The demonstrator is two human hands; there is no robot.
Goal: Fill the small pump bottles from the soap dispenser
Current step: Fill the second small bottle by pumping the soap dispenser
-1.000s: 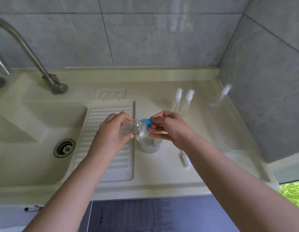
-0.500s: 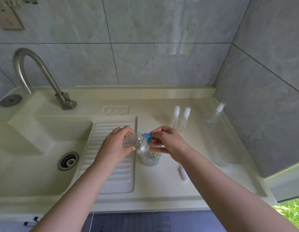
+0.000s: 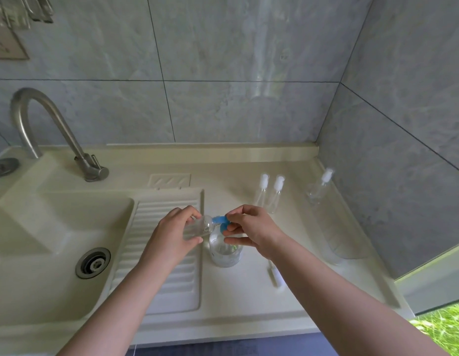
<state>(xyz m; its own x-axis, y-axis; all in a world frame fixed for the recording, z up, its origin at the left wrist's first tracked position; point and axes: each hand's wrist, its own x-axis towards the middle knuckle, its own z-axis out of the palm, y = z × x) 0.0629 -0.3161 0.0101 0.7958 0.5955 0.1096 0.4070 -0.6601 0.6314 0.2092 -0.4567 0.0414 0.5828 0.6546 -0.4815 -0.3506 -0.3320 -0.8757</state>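
The clear soap dispenser (image 3: 225, 250) with a blue pump head (image 3: 221, 221) stands on the cream counter in the middle. My left hand (image 3: 173, 233) grips a small clear bottle (image 3: 200, 226), tilted on its side with its mouth at the blue spout. My right hand (image 3: 249, 228) pinches the blue pump head from the right. Two small pump bottles (image 3: 270, 194) with white tops stand behind my right hand. A third pump bottle (image 3: 319, 187) stands by the right wall. A loose white pump top (image 3: 274, 274) lies on the counter under my right forearm.
A ribbed drainboard (image 3: 166, 253) lies under my left hand, with the sink basin (image 3: 43, 242) and its drain (image 3: 92, 263) to the left. A curved metal tap (image 3: 51, 129) rises at the back left. Grey tiled walls close the back and right.
The camera has tilted up, so more of the wall and tap shows. Both hands keep the same hold on the small bottle and the blue pump head.
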